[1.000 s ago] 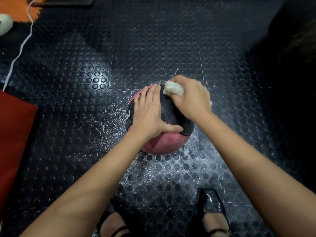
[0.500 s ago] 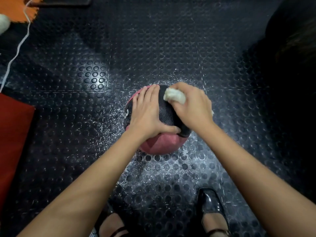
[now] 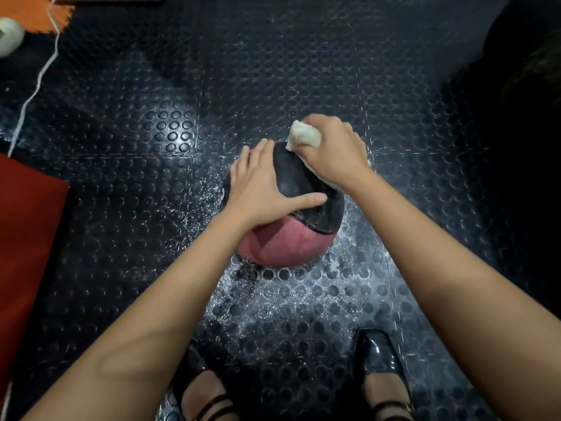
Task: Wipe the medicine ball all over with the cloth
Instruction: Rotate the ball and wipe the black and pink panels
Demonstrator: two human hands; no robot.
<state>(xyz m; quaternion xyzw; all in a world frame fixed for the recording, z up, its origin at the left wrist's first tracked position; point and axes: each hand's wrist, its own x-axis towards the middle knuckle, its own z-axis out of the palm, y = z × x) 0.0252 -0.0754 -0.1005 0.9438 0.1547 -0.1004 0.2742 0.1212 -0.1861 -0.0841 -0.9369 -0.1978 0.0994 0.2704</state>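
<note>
The medicine ball (image 3: 288, 238), pink below and black across its top band, sits on the studded black floor (image 3: 212, 86) just ahead of the person's shoes (image 3: 376, 360), ringed by a scatter of pale specks. The right hand (image 3: 334, 153) has its fingers curled tight around a wadded white cloth (image 3: 303, 136) and presses it to the ball's far upper right side. The left hand (image 3: 261, 186) lies flat on the top left, fingers straight and a little spread, thumb stretched across the black band, steadying the ball. From where I stand, the far upper part is what is being wiped; the pink near side and the underside look like the work still to come. To do this well, I would keep that flat hand bearing down so the ball cannot roll, rub in short overlapping strokes, then turn the ball to bring a fresh patch up. A red mat (image 3: 27, 238) lies well off to the left, with a white cord (image 3: 36, 86) trailing beyond it.
</note>
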